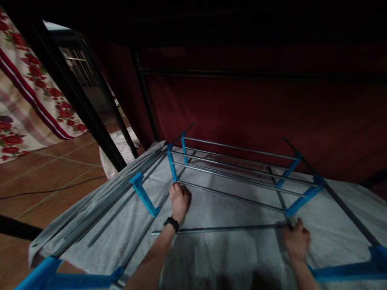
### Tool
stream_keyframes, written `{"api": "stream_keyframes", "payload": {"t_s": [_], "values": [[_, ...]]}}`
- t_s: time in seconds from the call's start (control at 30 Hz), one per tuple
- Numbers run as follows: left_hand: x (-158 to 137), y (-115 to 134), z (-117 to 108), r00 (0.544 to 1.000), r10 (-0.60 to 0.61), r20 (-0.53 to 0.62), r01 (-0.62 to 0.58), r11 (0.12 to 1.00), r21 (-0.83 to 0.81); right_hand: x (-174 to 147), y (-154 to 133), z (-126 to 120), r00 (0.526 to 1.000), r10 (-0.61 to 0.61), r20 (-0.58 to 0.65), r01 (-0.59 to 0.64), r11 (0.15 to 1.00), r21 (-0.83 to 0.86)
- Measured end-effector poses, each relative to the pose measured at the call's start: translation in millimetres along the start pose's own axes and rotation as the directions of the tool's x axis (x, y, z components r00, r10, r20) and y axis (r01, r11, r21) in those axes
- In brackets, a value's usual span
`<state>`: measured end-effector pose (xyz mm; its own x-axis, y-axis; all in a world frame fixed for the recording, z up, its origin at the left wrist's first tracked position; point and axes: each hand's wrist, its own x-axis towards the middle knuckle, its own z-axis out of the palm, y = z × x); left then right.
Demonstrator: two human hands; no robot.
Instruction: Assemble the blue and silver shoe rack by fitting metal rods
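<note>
the person's left hand (179, 201), with one black watch (171, 223) at its wrist, has curled fingers touching the foot of a blue bracket (172, 165) on the left of the frame (347, 212); whether they pinch it or the tube end there, one cannot tell. the right hand (298, 241) is bent at the right end of one separate metal tube (223, 229), its grip too dark to tell. the frame lies over a pale cloth (211, 253), at least five cross tubes (230, 195) spanning its far part. two blue brackets stand far right, one near right.
</note>
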<state>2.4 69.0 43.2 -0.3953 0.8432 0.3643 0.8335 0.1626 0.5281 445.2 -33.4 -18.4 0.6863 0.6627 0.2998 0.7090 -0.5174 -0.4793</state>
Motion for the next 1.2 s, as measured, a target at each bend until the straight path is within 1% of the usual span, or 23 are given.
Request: {"api": "stream_keyframes", "payload": {"t_s": [0.03,0.07,0.1,0.13,0.17,0.23,0.27,0.33,0.47,0.53,0.63,0.73,0.8,0.9,1.0,1.2], "values": [[9,-12,-4,0.998,-0.067,0.016,0.066,0.994,0.082,-6,-9,1,0.998,0.028,-0.058,-0.028,1.000,0.015],[16,-21,-6,0.992,-0.121,0.043,0.114,0.982,0.153,-12,-21,2,0.993,0.030,-0.111,-0.026,0.999,0.034],[22,-28,-6,0.984,-0.158,0.078,0.138,0.968,0.211,-19,-35,4,0.988,-0.009,-0.151,0.017,0.998,0.053],[26,-32,-6,0.978,-0.173,0.117,0.139,0.958,0.252,-26,-51,6,0.981,-0.089,-0.172,0.103,0.992,0.070],[30,-34,-5,0.974,-0.167,0.152,0.120,0.953,0.278,-32,-68,9,0.965,-0.199,-0.168,0.216,0.973,0.087],[35,-35,-1,0.972,-0.136,0.190,0.071,0.947,0.314,-44,-102,16,0.903,-0.413,-0.116,0.426,0.897,0.121],[38,-35,1,0.973,-0.124,0.193,0.055,0.943,0.328,-49,-117,20,0.864,-0.497,-0.081,0.504,0.852,0.141],[41,-33,5,0.977,-0.116,0.180,0.048,0.938,0.343,-58,-144,30,0.800,-0.600,0.004,0.593,0.790,0.156],[44,-32,11,0.983,-0.134,0.126,0.086,0.939,0.332,-66,-182,50,0.718,-0.663,0.215,0.652,0.747,0.127],[45,-32,13,0.983,-0.150,0.102,0.109,0.939,0.327,-67,-197,59,0.659,-0.688,0.302,0.691,0.713,0.118],[47,-32,13,0.982,-0.166,0.093,0.127,0.936,0.329,-64,-218,69,0.569,-0.717,0.403,0.746,0.656,0.112],[48,-31,12,0.979,-0.163,0.120,0.115,0.935,0.336,-61,-233,75,0.514,-0.711,0.480,0.763,0.634,0.124],[49,-29,11,0.980,-0.150,0.133,0.098,0.936,0.338,-58,-237,77,0.497,-0.699,0.514,0.752,0.643,0.148],[48,-28,9,0.982,-0.138,0.132,0.087,0.938,0.336,-54,-237,75,0.484,-0.696,0.531,0.719,0.662,0.212],[46,-27,7,0.980,-0.139,0.143,0.087,0.942,0.324,-51,-234,70,0.487,-0.699,0.524,0.688,0.677,0.262],[42,-23,6,0.973,-0.162,0.167,0.117,0.960,0.253,-49,-228,62,0.497,-0.689,0.527,0.655,0.696,0.294]]}}
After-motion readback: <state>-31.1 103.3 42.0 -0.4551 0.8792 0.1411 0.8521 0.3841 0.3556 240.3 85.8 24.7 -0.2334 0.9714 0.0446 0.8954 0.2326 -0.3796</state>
